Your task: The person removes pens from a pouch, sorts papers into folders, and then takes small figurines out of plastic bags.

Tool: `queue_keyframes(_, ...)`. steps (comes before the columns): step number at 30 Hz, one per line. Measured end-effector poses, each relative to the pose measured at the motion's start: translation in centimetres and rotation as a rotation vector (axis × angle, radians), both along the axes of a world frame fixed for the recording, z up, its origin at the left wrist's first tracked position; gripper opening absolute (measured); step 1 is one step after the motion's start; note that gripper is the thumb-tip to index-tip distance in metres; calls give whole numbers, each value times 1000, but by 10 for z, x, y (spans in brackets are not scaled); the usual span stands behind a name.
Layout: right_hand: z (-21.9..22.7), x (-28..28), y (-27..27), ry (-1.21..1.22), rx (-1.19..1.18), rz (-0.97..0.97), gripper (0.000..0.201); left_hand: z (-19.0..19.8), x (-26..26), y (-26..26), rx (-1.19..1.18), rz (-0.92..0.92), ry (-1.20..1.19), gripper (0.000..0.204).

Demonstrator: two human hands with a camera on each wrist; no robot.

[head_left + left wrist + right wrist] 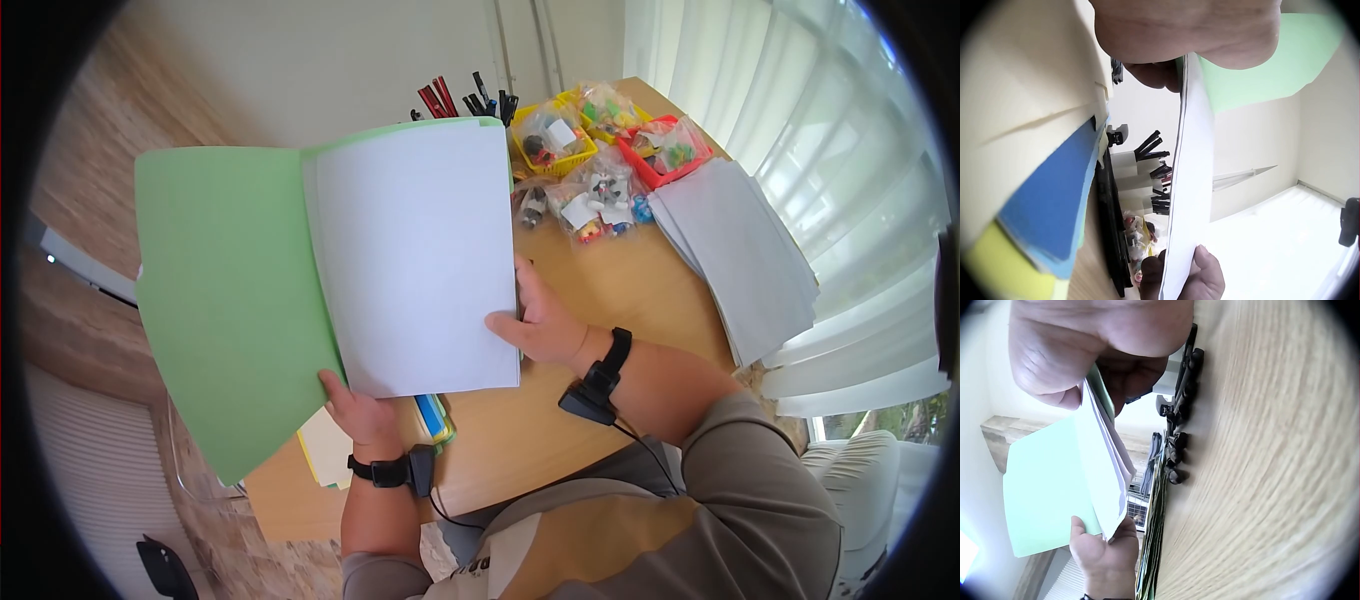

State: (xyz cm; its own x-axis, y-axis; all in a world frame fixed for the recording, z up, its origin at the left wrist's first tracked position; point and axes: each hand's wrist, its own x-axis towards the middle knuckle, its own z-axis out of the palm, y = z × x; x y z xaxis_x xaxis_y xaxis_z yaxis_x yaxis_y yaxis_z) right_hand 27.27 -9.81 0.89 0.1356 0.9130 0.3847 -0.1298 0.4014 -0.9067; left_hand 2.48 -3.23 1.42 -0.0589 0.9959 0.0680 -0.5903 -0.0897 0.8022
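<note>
A green paper folder [225,300] is held up open over the table, its cover spread to the left. White sheets [420,260] lie against its right side, several thick as their edges show in the right wrist view. My left hand [360,415] grips the bottom edge near the fold, thumb on the front. At the right edge my right hand [545,320] pinches sheets and folder back together, thumb over the top sheet and fingers behind. Below the folder, a pile of cream, blue and yellow folders [1047,194] rests on the table, partly covered in the head view.
Pens [440,97] stand in holders behind the folder. Yellow baskets [555,165] and a red basket [660,180] hold bagged toys, with more bagged toys [600,200] in front. A stack of white-grey sheets [735,260] lies on the table [620,300] at the right, beside the curtain.
</note>
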Motion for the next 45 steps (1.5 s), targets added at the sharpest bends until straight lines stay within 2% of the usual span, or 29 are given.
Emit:
queue_keyframes(4, -6, 0, 2, 31, -9, 27, 62, -4, -4, 3, -4, -23, -17, 47)
queue_keyframes(6, -11, 2, 4, -33, 23, 7, 62, -5, -5, 3, 5, -31, -5, 47)
queue_keyframes(10, -7, 1, 3, -25, 15, 21, 62, 2, 2, 0, -15, -6, 25, 50)
queue_keyframes(14, -9, 1, 3, -20, 25, 7, 62, -7, -5, 5, 33, -22, 41, 50)
queue_keyframes(19, -10, 3, 4, -60, 2, 48, 65, -7, -5, 3, 39, -49, -13, 46)
queue_keyframes(23, -12, -2, 3, -36, -20, -34, 62, -12, -9, 3, -5, -29, 20, 46)
queue_keyframes(25, -13, -2, 3, -13, -23, -46, 61, -17, -14, 8, -64, -98, -37, 48)
queue_keyframes(27, -9, 1, 3, -107, -6, -128, 60, -16, -11, 9, -37, -57, -3, 48)
queue_keyframes(29, -5, 3, 6, -84, -28, -116, 61, -14, -6, 5, -6, -9, 8, 48)
queue_keyframes(33, -12, 2, 6, -6, -55, -116, 63, -8, -3, 1, -27, -42, 42, 52)
queue_keyframes(36, -13, 3, 7, -84, -39, -123, 64, -6, -2, 0, -45, -32, 21, 51)
queue_keyframes(45, -8, 3, 5, -56, -43, -120, 57, -4, -2, 0, -57, -28, 26, 51)
